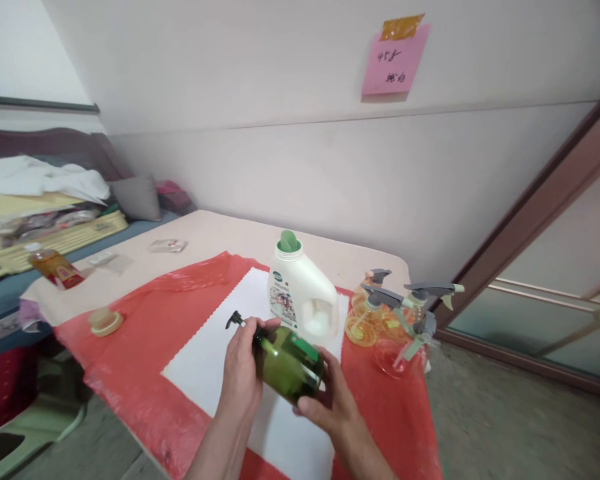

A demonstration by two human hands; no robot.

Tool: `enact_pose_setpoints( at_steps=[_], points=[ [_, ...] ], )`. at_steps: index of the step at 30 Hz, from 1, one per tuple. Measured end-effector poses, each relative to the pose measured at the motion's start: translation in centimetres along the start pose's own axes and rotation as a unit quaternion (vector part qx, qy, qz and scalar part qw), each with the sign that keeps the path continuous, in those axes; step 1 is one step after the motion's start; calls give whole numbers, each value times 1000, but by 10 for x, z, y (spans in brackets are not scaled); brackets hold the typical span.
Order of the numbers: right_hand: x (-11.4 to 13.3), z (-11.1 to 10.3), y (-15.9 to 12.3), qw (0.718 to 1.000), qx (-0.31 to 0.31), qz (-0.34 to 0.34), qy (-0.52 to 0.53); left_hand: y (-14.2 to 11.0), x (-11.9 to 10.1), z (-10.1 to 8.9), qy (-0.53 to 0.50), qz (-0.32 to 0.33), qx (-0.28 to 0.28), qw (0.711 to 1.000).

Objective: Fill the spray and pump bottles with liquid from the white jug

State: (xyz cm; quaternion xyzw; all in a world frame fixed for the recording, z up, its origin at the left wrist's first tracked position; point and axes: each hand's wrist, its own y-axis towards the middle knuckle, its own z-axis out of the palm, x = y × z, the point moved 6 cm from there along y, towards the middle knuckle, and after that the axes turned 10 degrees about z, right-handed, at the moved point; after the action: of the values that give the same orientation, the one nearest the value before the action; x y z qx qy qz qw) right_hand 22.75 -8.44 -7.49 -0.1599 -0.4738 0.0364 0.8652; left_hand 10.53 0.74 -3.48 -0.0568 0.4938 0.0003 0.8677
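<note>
A dark green pump bottle (286,360) lies tilted between both hands, above a white cloth (206,353) on a red plastic sheet (145,320). My left hand (242,368) grips its neck end, just below the black pump head (234,321). My right hand (325,397) wraps round its base end. Behind the bottle stands a white detergent jug with a green cap (300,290), upright on the cloth.
Several orange spray bottles with grey triggers (393,310) crowd the table's right end. A small round lid (106,322) and a yellow-liquid bottle (55,265) sit at the left. Bedding is piled at far left (40,193). A wall and pink note (395,60) stand behind.
</note>
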Motion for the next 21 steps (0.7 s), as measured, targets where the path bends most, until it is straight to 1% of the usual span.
enact_pose_setpoints(
  at_steps=[1, 3, 4, 5, 6, 8, 9, 10, 11, 12, 14, 16, 17, 21],
  points=[
    [-7, 0, 3, 998, 20, 63, 1, 0, -1, 1, 9, -1, 11, 1000],
    [-24, 1, 6, 980, 54, 190, 14, 0, -2, 1, 28, 3, 25, 999],
    [-29, 0, 8, 973, 61, 223, 24, 0, -2, 0, 36, 6, 25, 999],
    [-30, -1, 9, 972, 52, 226, 31, 0, -1, -1, 41, 9, 22, 999],
    [-28, -4, 11, 979, 29, 201, 31, 0, -1, -3, 44, 9, 15, 999],
    [-18, -11, 12, 994, -27, 103, 13, 1, 1, -6, 44, 5, 4, 999],
    [-12, -12, 11, 998, -44, 53, -1, 2, 2, -7, 45, 3, 3, 999],
    [-8, -11, 9, 999, -46, 17, -14, 2, 2, -7, 45, 3, 6, 999],
    [-6, -9, 7, 999, -34, 4, -25, 3, 1, -7, 45, 3, 10, 999],
    [-8, -6, 7, 999, -10, 21, -26, 3, 1, -6, 45, 0, 18, 999],
    [-20, 1, 7, 992, 46, 116, 14, 2, 1, -4, 47, -8, 31, 998],
    [-33, 8, 7, 969, 89, 213, 87, 2, 1, -4, 56, -15, 35, 998],
    [-38, 11, 6, 957, 100, 243, 121, 2, 1, -5, 64, -16, 34, 997],
    [-46, 16, 7, 930, 101, 296, 192, 2, 1, -5, 92, -11, 31, 995]
  ],
)
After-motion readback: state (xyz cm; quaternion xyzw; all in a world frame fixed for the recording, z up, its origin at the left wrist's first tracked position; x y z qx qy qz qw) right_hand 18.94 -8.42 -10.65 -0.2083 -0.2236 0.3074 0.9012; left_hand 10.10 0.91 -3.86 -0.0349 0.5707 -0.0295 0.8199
